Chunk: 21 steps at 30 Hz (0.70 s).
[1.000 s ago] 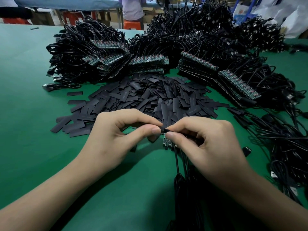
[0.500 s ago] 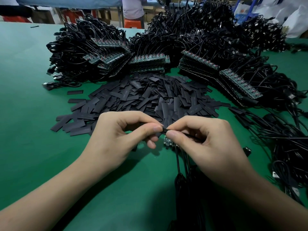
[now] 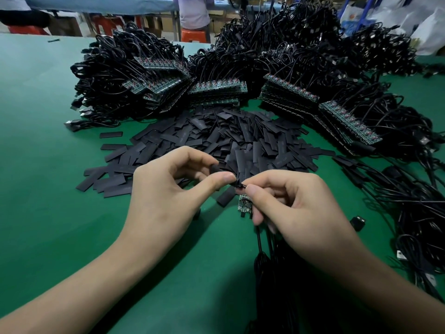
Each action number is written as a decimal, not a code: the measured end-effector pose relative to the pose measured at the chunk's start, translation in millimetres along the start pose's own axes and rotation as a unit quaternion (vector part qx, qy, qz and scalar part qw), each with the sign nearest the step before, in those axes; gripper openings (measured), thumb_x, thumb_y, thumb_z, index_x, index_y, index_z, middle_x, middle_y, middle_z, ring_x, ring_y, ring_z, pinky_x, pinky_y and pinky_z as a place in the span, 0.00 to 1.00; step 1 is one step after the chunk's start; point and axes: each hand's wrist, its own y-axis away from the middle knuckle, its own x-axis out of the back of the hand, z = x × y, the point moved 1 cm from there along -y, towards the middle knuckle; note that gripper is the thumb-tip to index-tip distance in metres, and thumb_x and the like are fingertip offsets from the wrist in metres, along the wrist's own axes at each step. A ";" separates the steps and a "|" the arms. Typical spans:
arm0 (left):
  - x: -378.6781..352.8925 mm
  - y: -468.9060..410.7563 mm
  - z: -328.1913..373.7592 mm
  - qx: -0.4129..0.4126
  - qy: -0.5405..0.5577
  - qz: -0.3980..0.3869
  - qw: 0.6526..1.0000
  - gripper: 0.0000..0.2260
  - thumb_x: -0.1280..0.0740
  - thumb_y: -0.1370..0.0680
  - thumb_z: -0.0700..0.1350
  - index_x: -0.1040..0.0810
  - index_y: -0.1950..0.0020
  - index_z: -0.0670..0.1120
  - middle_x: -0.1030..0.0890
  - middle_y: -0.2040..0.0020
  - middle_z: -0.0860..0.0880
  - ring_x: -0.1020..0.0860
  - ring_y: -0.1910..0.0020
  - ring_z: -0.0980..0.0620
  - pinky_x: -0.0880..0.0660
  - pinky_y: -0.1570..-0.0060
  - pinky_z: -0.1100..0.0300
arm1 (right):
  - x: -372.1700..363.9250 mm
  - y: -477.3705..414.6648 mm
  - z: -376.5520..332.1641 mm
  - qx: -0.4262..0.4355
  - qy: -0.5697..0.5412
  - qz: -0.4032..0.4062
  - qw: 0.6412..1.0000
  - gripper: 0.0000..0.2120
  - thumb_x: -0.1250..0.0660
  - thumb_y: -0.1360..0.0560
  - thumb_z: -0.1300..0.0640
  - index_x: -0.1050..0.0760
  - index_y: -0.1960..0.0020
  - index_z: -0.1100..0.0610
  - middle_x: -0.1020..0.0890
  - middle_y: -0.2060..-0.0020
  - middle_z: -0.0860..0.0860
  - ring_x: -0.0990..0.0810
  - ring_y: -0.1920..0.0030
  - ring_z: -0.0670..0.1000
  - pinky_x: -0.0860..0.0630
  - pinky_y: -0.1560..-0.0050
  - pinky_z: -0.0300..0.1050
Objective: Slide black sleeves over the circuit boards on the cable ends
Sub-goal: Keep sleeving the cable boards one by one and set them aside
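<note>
The L hand [image 3: 173, 196] pinches a black sleeve [image 3: 236, 183] btwn thumb and first finger, over the middle of the green worktop [image 3: 48, 189]. The R hand [image 3: 298, 208] is curled round a bunch of cables [image 3: 258, 237] that hang down toward the near edge. Its thumb and first finger pinch a small dark tip right at the sleeve's end. I can't tell if that tip is a board end or just wire; it's too small and dark. One bare green circuit board [image 3: 243, 203] pokes out just under the R thumb, pointing down at the worktop, w/ no sleeve on it yet. What matters most: the sleeve lies long-ways from L to R, tipped a little down on the R side, and that end faces the R hand. The two thumbs nearly touch, so sleeve and tip meet in the small gap btwn them. The L hand is on the sleeve and the R hand is on the cable end. I think the next push goes along that line, sleeve toward the R. The tip must line up w/ the sleeve's mouth, or the flat sleeve may fold. A loose sleeve [image 3: 226, 197] lies flat just L of the bare board. The big sleeve pile [image 3: 240, 141] sits past the hands toward the far edge, w/ board stacks [image 3: 216, 89] behind it.
</note>
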 end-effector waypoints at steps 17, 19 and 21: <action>2.1 0.2 8.6 -0.158 -0.125 -0.028 0.979 0.21 0.20 0.31 0.48 0.18 0.40 0.46 0.17 0.53 0.54 0.18 0.50 0.57 0.25 0.44 0.66 | -4.7 1.1 7.0 0.009 -0.053 -0.034 0.998 0.10 0.38 0.19 0.57 0.19 0.46 0.49 0.13 0.63 0.51 0.22 0.71 0.48 0.22 0.61 0.41; 2.2 0.0 8.3 -0.160 -0.122 -0.028 0.979 0.21 0.20 0.31 0.49 0.17 0.40 0.47 0.17 0.53 0.55 0.18 0.51 0.58 0.25 0.45 0.67 | -4.6 1.3 6.7 0.010 -0.051 -0.034 0.998 0.10 0.38 0.19 0.56 0.19 0.45 0.49 0.13 0.63 0.50 0.21 0.71 0.48 0.20 0.60 0.45; 2.5 -0.1 7.7 -0.157 -0.112 -0.027 0.981 0.21 0.20 0.31 0.49 0.18 0.39 0.47 0.16 0.53 0.55 0.17 0.51 0.59 0.25 0.44 0.67 | -3.8 1.8 5.5 0.015 -0.041 -0.027 0.999 0.09 0.38 0.21 0.54 0.19 0.45 0.47 0.13 0.63 0.49 0.20 0.70 0.48 0.19 0.58 0.47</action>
